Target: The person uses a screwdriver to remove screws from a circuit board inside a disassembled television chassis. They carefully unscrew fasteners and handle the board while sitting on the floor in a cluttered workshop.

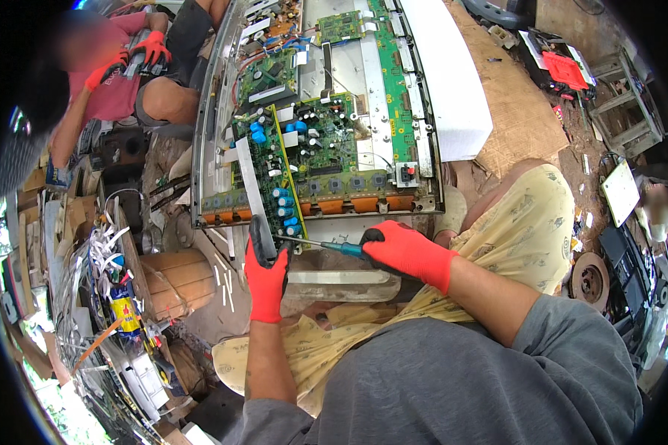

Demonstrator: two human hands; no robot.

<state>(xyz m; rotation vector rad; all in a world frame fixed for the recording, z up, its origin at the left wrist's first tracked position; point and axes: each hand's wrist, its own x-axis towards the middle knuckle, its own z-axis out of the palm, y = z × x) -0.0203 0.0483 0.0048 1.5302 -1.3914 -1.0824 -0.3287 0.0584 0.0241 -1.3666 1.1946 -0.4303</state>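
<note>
My left hand (266, 278), in a red glove with black fingers, grips the near end of a long narrow circuit board (283, 185). That board carries blue capacitors, a yellow edge and a flat silver metal strip (251, 178) along its left side. In my right hand (408, 252), gloved alike, is a screwdriver (341, 247) with a teal handle. Its shaft points left, and the tip meets the board's near end beside my left fingers. Beneath and beyond lies an opened flat-panel chassis (378, 74) bearing several green boards. The board's near end sticks out past the chassis's front edge.
A co-worker (100, 67) with red gloves sits at the upper left. White foam (453, 81) and cardboard (523, 111) lie right of the chassis. Scrap and a yellow can (125, 308) crowd the left; a red-and-black toolbox (564, 70) stands far right.
</note>
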